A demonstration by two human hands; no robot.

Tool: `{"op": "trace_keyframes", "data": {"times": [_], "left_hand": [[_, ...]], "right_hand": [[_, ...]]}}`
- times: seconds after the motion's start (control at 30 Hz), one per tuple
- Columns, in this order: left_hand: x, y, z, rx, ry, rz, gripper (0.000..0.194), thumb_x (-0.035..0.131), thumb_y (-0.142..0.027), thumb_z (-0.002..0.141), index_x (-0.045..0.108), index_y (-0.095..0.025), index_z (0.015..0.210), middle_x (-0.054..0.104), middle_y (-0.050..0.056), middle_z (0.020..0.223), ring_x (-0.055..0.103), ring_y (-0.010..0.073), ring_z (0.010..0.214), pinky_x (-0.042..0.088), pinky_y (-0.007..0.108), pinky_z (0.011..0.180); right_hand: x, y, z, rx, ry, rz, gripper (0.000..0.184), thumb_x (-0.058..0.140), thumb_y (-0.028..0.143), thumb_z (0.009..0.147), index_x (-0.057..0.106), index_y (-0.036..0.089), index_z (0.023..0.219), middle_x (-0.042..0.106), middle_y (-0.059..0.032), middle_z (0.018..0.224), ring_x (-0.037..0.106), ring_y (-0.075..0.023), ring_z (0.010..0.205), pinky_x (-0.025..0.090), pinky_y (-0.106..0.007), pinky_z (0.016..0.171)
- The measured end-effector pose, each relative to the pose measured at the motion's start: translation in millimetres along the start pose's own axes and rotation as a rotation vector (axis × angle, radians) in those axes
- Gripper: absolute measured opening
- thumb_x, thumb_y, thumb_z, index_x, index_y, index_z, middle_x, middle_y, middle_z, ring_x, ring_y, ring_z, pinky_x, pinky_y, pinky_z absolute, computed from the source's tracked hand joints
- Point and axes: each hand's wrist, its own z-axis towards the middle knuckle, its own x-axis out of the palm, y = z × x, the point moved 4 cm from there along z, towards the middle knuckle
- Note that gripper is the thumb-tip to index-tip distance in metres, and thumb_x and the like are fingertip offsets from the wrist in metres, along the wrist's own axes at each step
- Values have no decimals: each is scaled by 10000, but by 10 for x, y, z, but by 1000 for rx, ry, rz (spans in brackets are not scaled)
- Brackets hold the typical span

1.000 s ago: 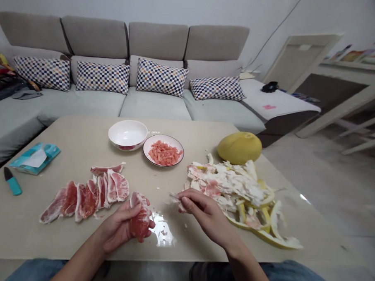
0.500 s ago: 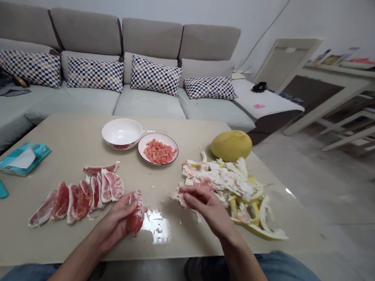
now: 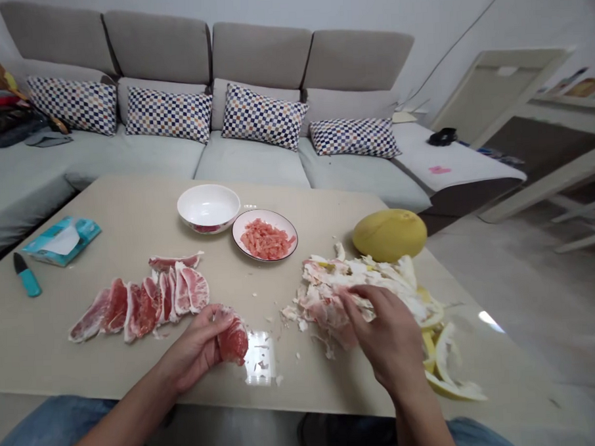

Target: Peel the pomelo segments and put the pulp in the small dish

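My left hand (image 3: 200,342) is closed round a red pomelo segment (image 3: 232,337), its flesh partly bared and some white skin still on it. Over the near side of a heap of white pith and membrane (image 3: 373,279), my right hand (image 3: 388,331) is pinched, with blurred pinkish membrane (image 3: 339,323) at the fingertips. Left of my left hand lies a row of pomelo segments (image 3: 141,305) in white skin. A dark-rimmed plate (image 3: 239,242) holds pieces of peeled red flesh (image 3: 266,239). Beside it stands a white bowl (image 3: 208,204).
A whole yellow pomelo (image 3: 389,234) sits behind the heap, with curved yellow rinds (image 3: 454,374) at its right. At the table's left are a blue tissue pack (image 3: 64,240) and a teal-handled knife (image 3: 30,282). Small white scraps dot the tabletop (image 3: 295,387). Beyond stands a grey sofa (image 3: 255,162).
My right hand has moved right, over the heap, with the membrane. My left hand still grips the segment, turned slightly. The view has swung a little to the left.
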Motion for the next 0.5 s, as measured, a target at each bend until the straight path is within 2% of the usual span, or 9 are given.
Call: {"op": "trace_keyframes", "data": {"times": [0.07,0.13,0.17,0.2,0.27,0.33,0.37,0.43,0.5], "left_hand": [[-1,5,2,0,-15,-23,196,705,-204,788,519,-166,835,622,-1,761,640,114,638,554,236,601],[1,6,3,4,-19,-39,179,695,-180,796,521,-166,838,627,-3,762,642,113,648,558,238,611],[4,6,4,6,-14,-42,170,687,-176,802,522,-166,841,627,-3,760,640,114,644,559,241,605],[4,7,4,8,-13,-43,163,681,-173,806,523,-166,846,629,-2,765,638,115,646,559,243,604],[-5,15,4,6,-25,-48,160,677,-171,810,527,-167,864,635,4,791,642,116,672,558,246,629],[-17,31,4,3,-36,-51,170,681,-183,808,529,-169,882,640,13,827,649,125,722,554,251,662],[-18,39,5,9,-31,-50,180,687,-194,805,529,-170,888,640,18,843,650,130,743,551,254,670],[-14,48,5,35,-6,-39,198,694,-233,800,530,-169,889,634,20,846,647,137,751,543,254,663],[-12,53,2,41,7,-1,222,669,-322,818,524,-171,893,628,21,822,642,140,708,539,266,642]], "right_hand": [[73,249,-62,-153,102,149,228,511,340,899,623,220,1057,641,-115,1076,591,-267,979,460,-422,853],[163,524,-185,-294,201,295,148,533,266,896,648,244,986,637,-104,1089,592,-253,1007,475,-416,869],[196,652,-251,-341,222,358,111,550,236,889,660,244,899,651,-96,1034,601,-246,985,488,-406,853],[229,767,-311,-370,251,403,108,560,214,882,662,244,898,656,-93,1012,604,-242,983,496,-399,850],[285,955,-399,-396,317,454,257,583,203,865,621,242,1116,630,-110,1121,584,-247,1053,502,-400,880],[322,1099,-437,-438,390,466,505,595,219,856,465,261,1342,528,-131,1309,551,-252,1126,498,-408,914],[329,1158,-441,-476,411,468,553,593,225,858,422,284,1380,487,-131,1359,543,-253,1141,497,-410,919],[324,1250,-426,-553,421,493,489,574,212,872,474,318,1339,526,-115,1318,567,-238,1098,509,-390,890],[311,1293,-387,-556,407,560,375,556,190,886,569,300,1244,613,-100,1173,597,-218,1027,518,-354,851]]}}
